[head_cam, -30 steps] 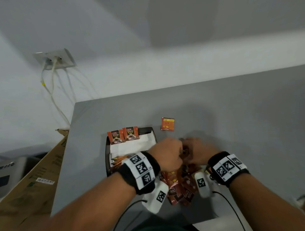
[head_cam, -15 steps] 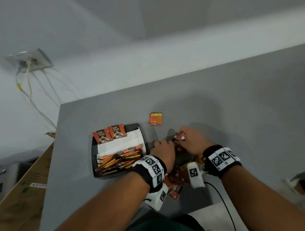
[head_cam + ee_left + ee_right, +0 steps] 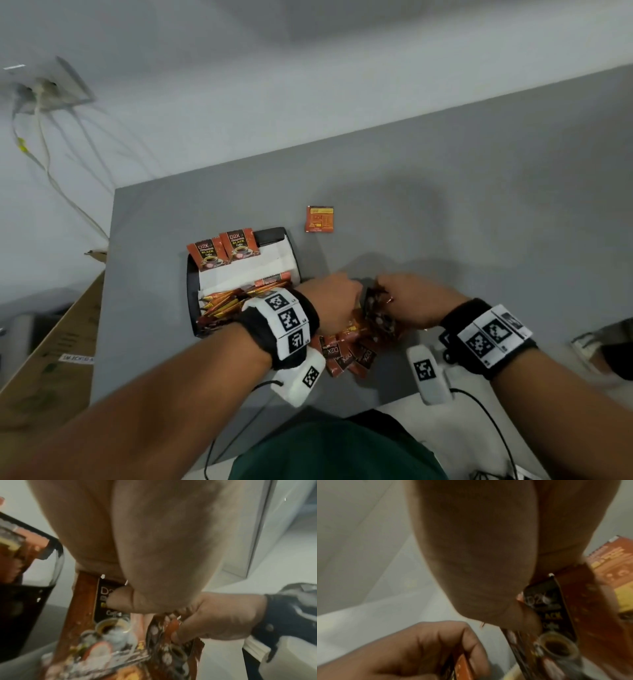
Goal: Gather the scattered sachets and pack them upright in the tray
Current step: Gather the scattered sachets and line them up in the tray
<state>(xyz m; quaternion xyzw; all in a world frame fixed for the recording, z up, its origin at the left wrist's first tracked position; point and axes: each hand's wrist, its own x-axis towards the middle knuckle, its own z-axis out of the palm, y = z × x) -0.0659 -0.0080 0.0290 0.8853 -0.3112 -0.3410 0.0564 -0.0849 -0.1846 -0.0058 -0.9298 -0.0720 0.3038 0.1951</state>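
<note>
A black tray (image 3: 190, 281) with a white liner stands left of my hands; two orange sachets (image 3: 222, 251) stand upright at its far end and several more fill its near end. My left hand (image 3: 334, 299) and right hand (image 3: 416, 301) meet over a heap of orange-brown coffee sachets (image 3: 349, 353) on the grey table. Both grip a bunch of sachets (image 3: 375, 305) between them. In the left wrist view my left thumb (image 3: 120, 600) presses on a sachet (image 3: 102, 609). The right hand (image 3: 520, 615) pinches a sachet (image 3: 551, 608) in the right wrist view.
One lone sachet (image 3: 319, 219) lies flat on the table beyond the tray. A cardboard box (image 3: 48, 359) stands on the floor at the left. A wall socket with cables (image 3: 51, 89) hangs at the far left. The table's near edge runs just below the heap.
Both hands stay together over the heap and have lifted a bunch of sachets slightly. The head view has shifted, so the tray's packed near end now shows.
</note>
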